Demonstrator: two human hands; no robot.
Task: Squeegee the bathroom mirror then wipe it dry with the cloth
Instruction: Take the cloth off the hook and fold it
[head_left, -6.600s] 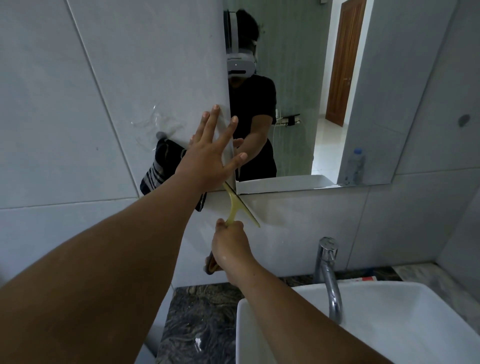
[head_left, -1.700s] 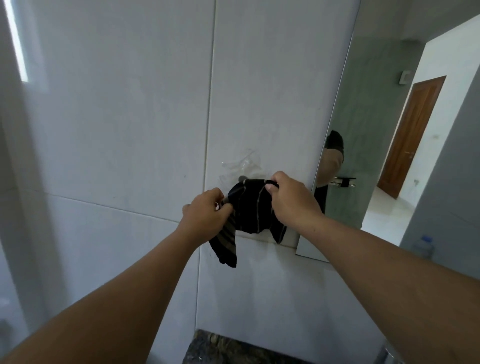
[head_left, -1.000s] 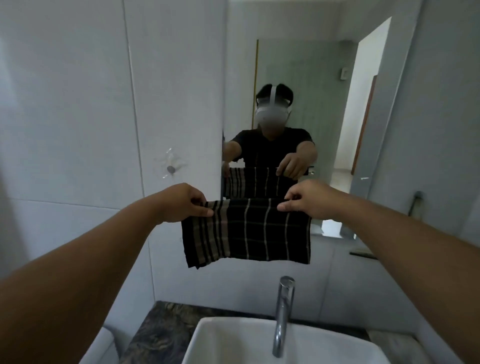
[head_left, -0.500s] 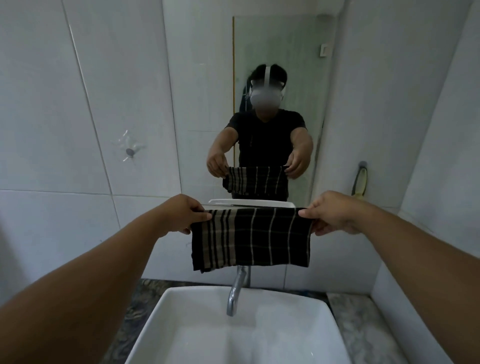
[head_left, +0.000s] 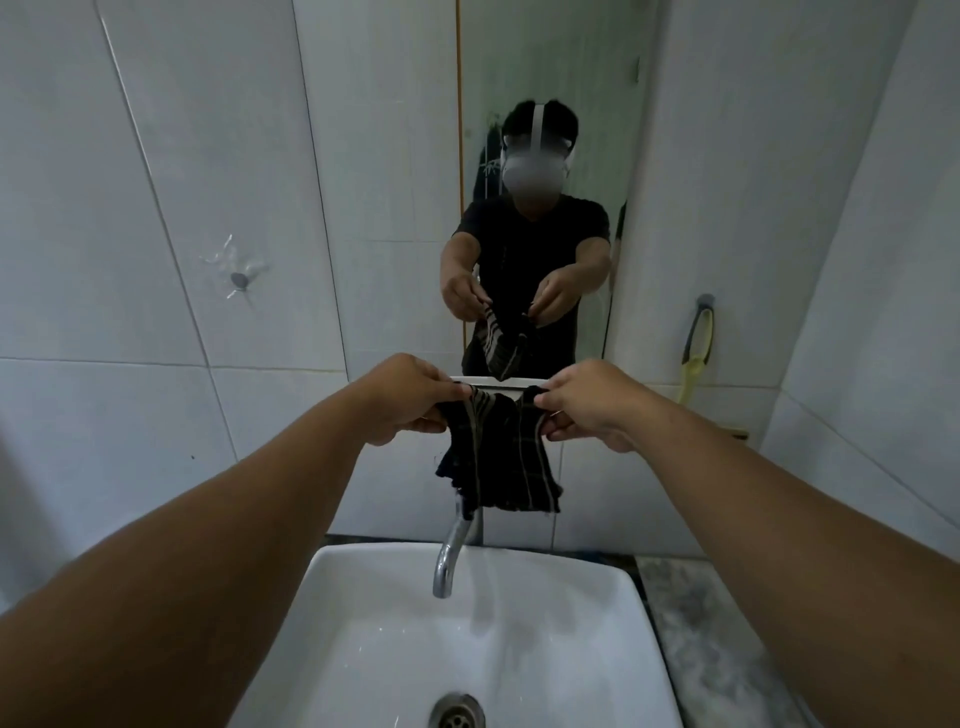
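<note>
Both arms outstretched, left hand (head_left: 402, 397) and right hand (head_left: 589, 402) pinched closed.

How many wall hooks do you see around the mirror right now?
2. A bare hook is on the tile left of the mirror; another hook on the right wall holds the squeegee. Others may be out of frame.

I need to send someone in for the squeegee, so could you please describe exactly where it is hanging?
Start at the mirror above the white sink and look to the tiled wall on its right. There the squeegee hangs upright from a small grey hook, level with the mirror's lower edge. Its pale yellow body is the only coloured thing on that wall.
</note>
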